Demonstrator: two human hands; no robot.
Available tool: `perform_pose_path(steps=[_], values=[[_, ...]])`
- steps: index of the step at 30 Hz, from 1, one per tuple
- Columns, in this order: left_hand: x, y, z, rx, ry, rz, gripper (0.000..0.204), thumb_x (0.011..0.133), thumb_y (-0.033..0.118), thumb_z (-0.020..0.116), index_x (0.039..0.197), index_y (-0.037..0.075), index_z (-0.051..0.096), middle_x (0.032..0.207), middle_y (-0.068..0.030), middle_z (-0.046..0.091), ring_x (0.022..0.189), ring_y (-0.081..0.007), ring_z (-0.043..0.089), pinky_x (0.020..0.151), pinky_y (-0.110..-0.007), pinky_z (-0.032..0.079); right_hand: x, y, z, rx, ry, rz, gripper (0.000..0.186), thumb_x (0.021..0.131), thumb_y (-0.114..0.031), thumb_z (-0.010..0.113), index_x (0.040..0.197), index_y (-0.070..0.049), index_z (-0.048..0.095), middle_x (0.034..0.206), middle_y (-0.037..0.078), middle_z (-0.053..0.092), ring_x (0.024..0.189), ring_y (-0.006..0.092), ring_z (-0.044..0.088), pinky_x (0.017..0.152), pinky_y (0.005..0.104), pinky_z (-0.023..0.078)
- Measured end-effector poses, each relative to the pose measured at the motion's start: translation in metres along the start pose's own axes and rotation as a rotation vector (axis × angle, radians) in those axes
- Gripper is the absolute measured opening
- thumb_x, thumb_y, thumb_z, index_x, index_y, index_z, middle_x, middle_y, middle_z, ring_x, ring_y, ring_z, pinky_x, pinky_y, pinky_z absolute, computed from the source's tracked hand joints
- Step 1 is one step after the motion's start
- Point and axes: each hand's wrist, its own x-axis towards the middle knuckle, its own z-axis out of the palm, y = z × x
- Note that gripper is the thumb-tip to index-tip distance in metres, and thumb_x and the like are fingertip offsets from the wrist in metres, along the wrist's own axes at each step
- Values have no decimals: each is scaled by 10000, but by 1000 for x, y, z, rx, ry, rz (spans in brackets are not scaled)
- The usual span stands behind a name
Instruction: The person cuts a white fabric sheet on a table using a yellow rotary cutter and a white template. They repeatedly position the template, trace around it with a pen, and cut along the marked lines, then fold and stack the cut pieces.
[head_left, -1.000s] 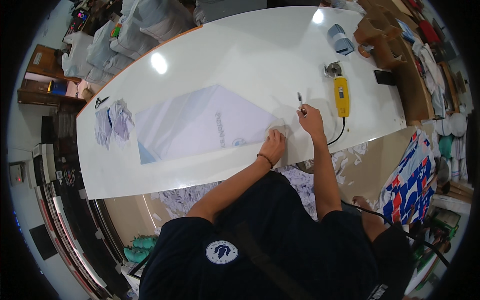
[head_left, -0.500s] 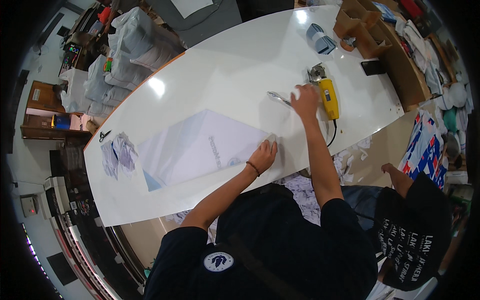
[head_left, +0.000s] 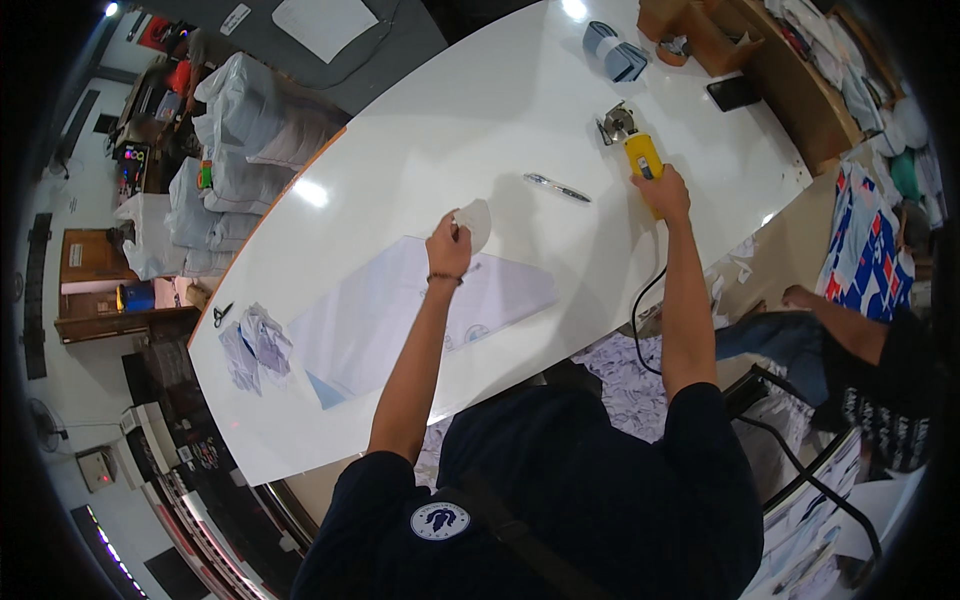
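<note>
My left hand is closed on a small whitish flat piece with a rounded edge. It is raised over a pale lilac printed sheet lying on the white table. Whether the sheet is fabric or paper I cannot tell. My right hand is wrapped round the yellow body of an electric rotary cutter. The cutter's round metal blade points away from me, and its black cord hangs off the near edge. Between my hands lies a slim pen.
Scissors and crumpled scraps lie at the table's left. At the far right are a blue-grey folded bundle, a phone and cardboard boxes. Cut scraps cover the floor; another person is at the right.
My right hand has come down onto the yellow cutter and closed round it. My left hand has lifted the whitish piece from the sheet's right end and moved left and away from me.
</note>
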Motion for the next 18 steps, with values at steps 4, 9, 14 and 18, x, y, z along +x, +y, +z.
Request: perform_pose_path(steps=[4, 9, 14, 18], values=[[45, -46, 1, 29, -41, -219, 446, 916, 229, 646, 1296, 0, 607, 972, -162, 740, 926, -257, 721, 820, -361, 555, -4, 5, 3, 147, -186, 83, 738, 660, -508, 812, 1113, 48, 638, 1031, 215, 721, 967, 342, 716, 830, 436, 558], [42, -48, -27, -44, -49, -220, 438, 920, 235, 695, 1285, 4, 622, 1175, -141, 706, 1023, -234, 693, 909, -333, 544, -87, 24, 11, 171, -81, 221, 729, 657, -473, 814, 1126, 51, 620, 1054, 228, 715, 979, 360, 715, 835, 443, 560], [-7, -105, -94, -97, -124, 6, 310, 934, 110, 677, 1221, -7, 652, 1130, -120, 718, 1007, -183, 691, 884, -315, 552, -211, 55, 30, 153, 36, 233, 694, 663, -363, 821, 1202, -23, 548, 1058, 221, 707, 973, 403, 694, 840, 484, 541], [-42, -204, -154, -277, -67, -118, 256, 936, 111, 680, 1165, -2, 684, 1079, -96, 727, 969, -169, 695, 831, -292, 552, -319, 51, 48, 273, 135, 212, 756, 639, -263, 831, 1254, -37, 455, 1043, 226, 693, 983, 422, 678, 843, 482, 536]])
